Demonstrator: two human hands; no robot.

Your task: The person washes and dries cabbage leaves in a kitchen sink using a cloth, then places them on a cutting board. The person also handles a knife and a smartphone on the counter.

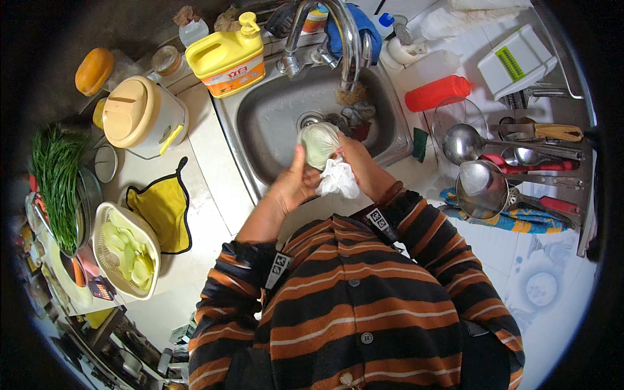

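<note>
My right hand (363,163) grips the gathered neck of a thin clear plastic bag (319,141) with something rounded and pale green inside. The bunched white end of the plastic (339,178) hangs below, between my hands. On the bag's left side is my left hand (295,181), slightly blurred, its thumb raised and apart from the fingers. Whether it touches the bag is hard to tell. Both hands are over the near edge of a stainless steel sink (273,122). Its drain (310,118) shows just beyond the bag.
A chrome faucet (347,44) arches over the sink, with scouring pads and rags beneath. Left stand a yellow detergent jug (226,63), lidded bucket (141,112), yellow cloth (165,209) and basket (101,243) of pale green slices. Ladles (463,142) and a red bottle (436,92) lie right.
</note>
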